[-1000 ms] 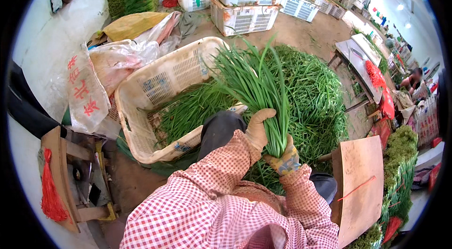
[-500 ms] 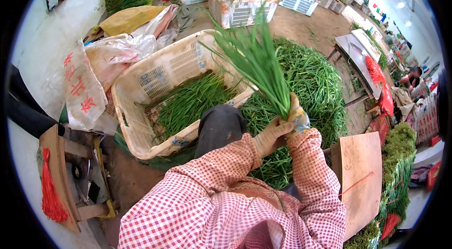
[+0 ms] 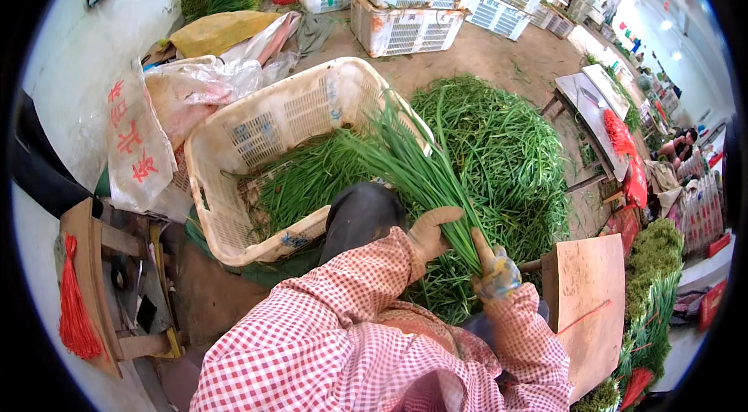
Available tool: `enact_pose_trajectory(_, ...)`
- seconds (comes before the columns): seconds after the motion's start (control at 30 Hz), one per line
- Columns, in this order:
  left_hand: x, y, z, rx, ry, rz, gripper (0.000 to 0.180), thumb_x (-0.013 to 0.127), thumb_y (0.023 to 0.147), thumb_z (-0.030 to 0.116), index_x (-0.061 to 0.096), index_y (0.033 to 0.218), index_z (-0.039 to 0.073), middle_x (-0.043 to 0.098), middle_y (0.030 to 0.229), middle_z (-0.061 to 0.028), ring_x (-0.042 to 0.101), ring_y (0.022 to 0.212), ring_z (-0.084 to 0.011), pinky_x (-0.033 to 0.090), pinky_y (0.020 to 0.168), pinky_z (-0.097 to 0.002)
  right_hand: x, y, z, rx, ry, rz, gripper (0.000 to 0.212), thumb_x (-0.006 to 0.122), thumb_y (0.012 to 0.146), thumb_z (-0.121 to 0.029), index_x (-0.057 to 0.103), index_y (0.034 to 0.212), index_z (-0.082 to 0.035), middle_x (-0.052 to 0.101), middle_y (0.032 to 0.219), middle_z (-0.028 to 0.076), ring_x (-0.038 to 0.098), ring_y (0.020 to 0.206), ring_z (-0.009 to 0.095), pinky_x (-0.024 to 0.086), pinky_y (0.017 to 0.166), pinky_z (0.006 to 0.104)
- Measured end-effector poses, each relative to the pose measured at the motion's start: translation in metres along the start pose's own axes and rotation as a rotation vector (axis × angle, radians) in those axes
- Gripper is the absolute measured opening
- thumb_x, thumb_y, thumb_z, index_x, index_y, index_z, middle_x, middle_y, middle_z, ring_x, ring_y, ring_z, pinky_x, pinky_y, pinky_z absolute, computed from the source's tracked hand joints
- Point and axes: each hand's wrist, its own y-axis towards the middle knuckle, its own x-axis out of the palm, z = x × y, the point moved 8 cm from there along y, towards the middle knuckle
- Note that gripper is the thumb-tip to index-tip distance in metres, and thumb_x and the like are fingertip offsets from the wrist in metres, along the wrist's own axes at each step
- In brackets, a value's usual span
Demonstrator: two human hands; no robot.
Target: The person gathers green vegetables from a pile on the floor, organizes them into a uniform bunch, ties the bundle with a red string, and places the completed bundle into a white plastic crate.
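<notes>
A bunch of long green chives (image 3: 425, 173) slants up and left from my right hand (image 3: 499, 276), tips over the crate's near right rim. That gloved hand is closed around the lower stalks. My left hand (image 3: 431, 233), also gloved, lies against the bunch's left side with its thumb stretched out; its other fingers are partly hidden. Behind and below spreads a large heap of loose chives (image 3: 506, 155). Left of my knee, a dirty white plastic crate (image 3: 214, 213) holds more chives (image 3: 312, 170) on its bottom.
Close on my right stands a wooden board (image 3: 590, 295) with a red string, bundled chives (image 3: 650, 334) beyond it. At the left is a wooden stool (image 3: 97, 295) with red ties (image 3: 78, 303). Stacked crates (image 3: 409, 26) and a low table (image 3: 588, 104) stand farther off. Another person (image 3: 686, 143) sits far right.
The bunch has come down from nearly upright to a leftward slant. My right hand has moved lower and nearer; my left hand has come away from it, thumb now spread.
</notes>
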Motion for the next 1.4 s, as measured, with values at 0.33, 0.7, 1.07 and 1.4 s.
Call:
enact_pose_trajectory(0.33, 0.037, 0.0, 0.017, 0.053, 0.017, -0.176, 0.046, 0.067, 0.077, 0.011, 0.055, 0.121, 0.004, 0.061, 0.116, -0.0102, 0.062, 0.1, -0.0254, 0.053, 0.086, -0.0452, -0.015, -0.071, 0.06, -0.069, -0.082, 0.113, 0.078, 0.065, 0.074, -0.009, 0.033, 0.143, -0.026, 0.056, 0.102, 0.025, 0.061, 0.084, 0.043, 0.051, 0.073, 0.0479)
enact_pose_trajectory(0.7, 0.052, -0.002, 0.066, 0.197, 0.121, 0.238, 0.019, 0.062, 0.083, 0.014, 0.058, 0.101, 0.008, 0.061, 0.084, 0.0004, 0.048, 0.054, -0.0085, 0.042, 0.048, -0.0277, 0.024, -0.163, 0.154, -0.143, -0.041, 0.253, 0.071, 0.064, 0.07, -0.012, 0.039, 0.137, -0.016, 0.057, 0.083, 0.022, 0.058, 0.069, 0.041, 0.047, 0.059, 0.0485)
enact_pose_trajectory(1.07, 0.022, 0.022, 0.074, 0.171, 1.861, -0.021, 0.04, 0.057, 0.079, 0.015, 0.053, 0.119, 0.007, 0.064, 0.095, -0.0129, 0.063, 0.081, -0.0237, 0.053, 0.072, -0.0352, 0.003, -0.192, 0.15, 0.009, -0.135, 0.025, 0.077, 0.07, 0.068, -0.02, 0.038, 0.138, -0.027, 0.058, 0.088, 0.019, 0.061, 0.075, 0.039, 0.049, 0.064, 0.0452)
enact_pose_trajectory(1.4, 0.134, -0.049, -0.083, 0.245, 1.659, -1.135, 0.088, 0.081, 0.053, 0.029, 0.043, 0.131, 0.015, 0.03, 0.144, -0.0222, 0.036, 0.129, -0.0409, 0.03, 0.104, -0.0489, -0.065, -0.105, 0.081, 0.054, -0.472, -0.396, 0.078, 0.073, 0.068, -0.026, 0.039, 0.137, -0.037, 0.058, 0.096, 0.016, 0.063, 0.081, 0.036, 0.051, 0.067, 0.0425)
